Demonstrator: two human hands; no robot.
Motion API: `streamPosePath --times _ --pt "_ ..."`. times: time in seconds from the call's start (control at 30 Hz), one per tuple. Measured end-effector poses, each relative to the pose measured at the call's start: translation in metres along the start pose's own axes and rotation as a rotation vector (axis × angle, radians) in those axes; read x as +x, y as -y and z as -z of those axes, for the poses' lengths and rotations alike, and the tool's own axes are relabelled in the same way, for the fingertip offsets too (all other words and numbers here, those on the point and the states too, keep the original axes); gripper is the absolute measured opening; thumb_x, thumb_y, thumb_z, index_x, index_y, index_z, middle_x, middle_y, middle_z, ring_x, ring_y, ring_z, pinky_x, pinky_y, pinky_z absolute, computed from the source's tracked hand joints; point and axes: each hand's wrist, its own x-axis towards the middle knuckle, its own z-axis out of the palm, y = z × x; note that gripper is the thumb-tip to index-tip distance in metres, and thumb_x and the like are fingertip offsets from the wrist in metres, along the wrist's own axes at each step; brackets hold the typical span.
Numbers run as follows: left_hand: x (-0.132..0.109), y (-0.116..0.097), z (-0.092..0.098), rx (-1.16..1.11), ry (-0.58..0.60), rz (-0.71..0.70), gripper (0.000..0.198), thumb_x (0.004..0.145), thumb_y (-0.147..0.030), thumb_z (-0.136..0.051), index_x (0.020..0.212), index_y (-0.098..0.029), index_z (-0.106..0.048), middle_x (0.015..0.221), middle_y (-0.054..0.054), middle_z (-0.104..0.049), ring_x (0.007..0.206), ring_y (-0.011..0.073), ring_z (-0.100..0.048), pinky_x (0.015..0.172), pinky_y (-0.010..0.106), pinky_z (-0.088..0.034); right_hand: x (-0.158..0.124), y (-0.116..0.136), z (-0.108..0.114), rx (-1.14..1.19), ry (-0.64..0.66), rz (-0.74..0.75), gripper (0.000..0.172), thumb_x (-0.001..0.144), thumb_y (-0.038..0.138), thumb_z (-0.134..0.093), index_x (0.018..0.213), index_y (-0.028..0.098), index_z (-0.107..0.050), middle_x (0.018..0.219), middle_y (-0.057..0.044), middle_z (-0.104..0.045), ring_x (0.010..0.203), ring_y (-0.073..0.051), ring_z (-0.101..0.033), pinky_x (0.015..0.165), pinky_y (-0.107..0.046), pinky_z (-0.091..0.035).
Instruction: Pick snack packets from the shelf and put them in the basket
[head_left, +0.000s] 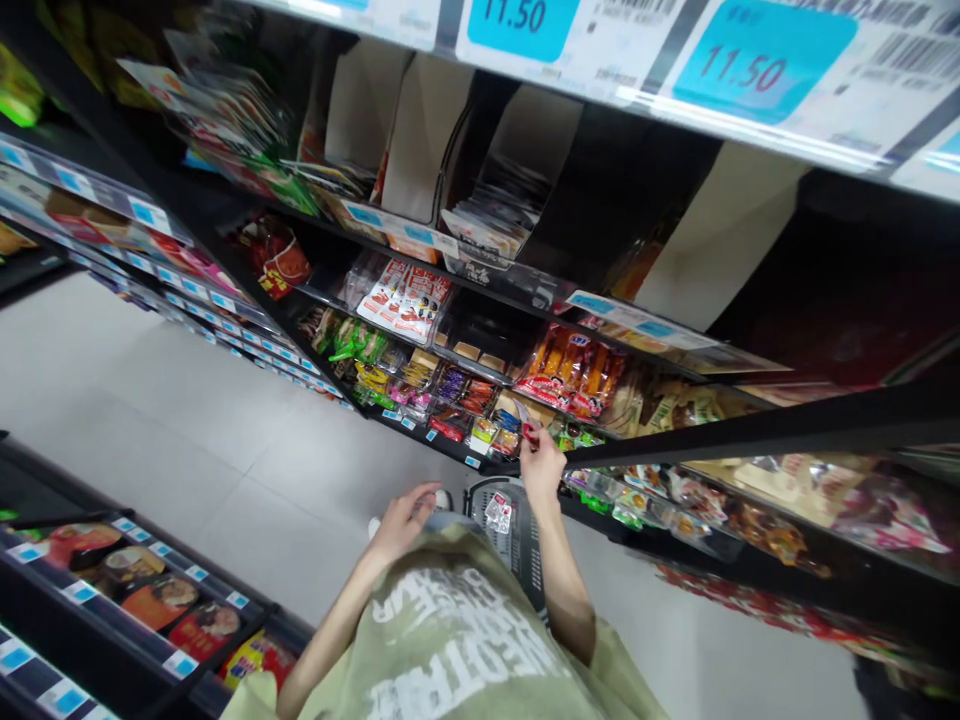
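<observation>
My right hand (541, 462) reaches down to a low shelf (457, 452) of snack packets and pinches a small red packet (529, 430) by its edge. My left hand (405, 518) hangs in front of my chest with its fingers loosely curled and nothing visible in it. Below both hands a grey shopping basket (517, 540) stands on the floor with a small clear-wrapped packet (498, 512) inside it.
Dark store shelves packed with snacks run along the right, with blue price tags reading 11.50 (739, 65) overhead. Another shelf with bowl noodles (135, 590) stands at lower left. Pale tiled floor (172, 420) forms the aisle between them.
</observation>
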Motion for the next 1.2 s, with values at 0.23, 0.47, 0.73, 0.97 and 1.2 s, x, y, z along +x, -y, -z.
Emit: streamPosePath --times 0.23,0.47,0.73,0.97,1.2 --pt "-0.012 -0.01 -0.011 0.214 0.177 -0.077 0.043 0.1 -0.041 -0.041 0.128 -0.022 -0.066 0.127 0.01 -0.072 0.113 0.0258 -0.068 0.098 0.035 -0.049 0.033 -0.033 -0.035 -0.296 0.009 -0.249 0.026 0.092 0.012 -0.048 0.112 0.011 -0.066 0.101 -0.021 -0.075 0.091 -0.03 -0.073 0.086 -0.037 -0.05" --pt "-0.016 0.001 -0.021 0.386 0.288 -0.109 0.046 0.101 -0.04 -0.039 0.136 -0.021 -0.062 0.135 0.012 -0.067 0.121 0.0277 -0.064 0.104 0.036 -0.045 0.07 -0.062 -0.056 -0.349 0.099 -0.348 0.025 0.088 0.007 -0.052 0.104 0.008 -0.07 0.095 -0.024 -0.073 0.091 -0.032 -0.072 0.081 -0.037 -0.051" --pt "-0.02 0.009 -0.027 0.497 0.239 -0.05 0.048 0.102 -0.037 -0.032 0.137 -0.02 -0.061 0.13 0.015 -0.068 0.115 0.0294 -0.065 0.099 0.038 -0.046 0.082 -0.076 -0.065 -0.295 0.176 -0.324 0.011 0.088 0.013 -0.064 0.095 0.006 -0.068 0.09 -0.016 -0.072 0.086 -0.023 -0.069 0.086 -0.038 -0.05" --pt "-0.029 0.011 -0.027 0.537 0.31 -0.021 0.048 0.101 -0.036 -0.033 0.137 -0.019 -0.06 0.124 0.018 -0.07 0.113 0.0318 -0.066 0.093 0.039 -0.047 0.082 -0.076 -0.066 -0.213 0.188 -0.329 0.008 0.085 0.013 -0.066 0.09 0.007 -0.07 0.087 -0.014 -0.072 0.09 -0.024 -0.068 0.091 -0.041 -0.05" --pt "-0.03 0.016 -0.016 0.599 0.368 -0.014 0.05 0.101 -0.041 -0.034 0.139 -0.018 -0.059 0.128 0.019 -0.068 0.116 0.0327 -0.064 0.095 0.041 -0.046 0.024 -0.056 -0.063 0.018 0.178 -0.186 0.039 0.086 0.007 -0.052 0.122 0.006 -0.064 0.145 -0.022 -0.054 0.139 -0.03 -0.042 0.117 -0.045 -0.032"
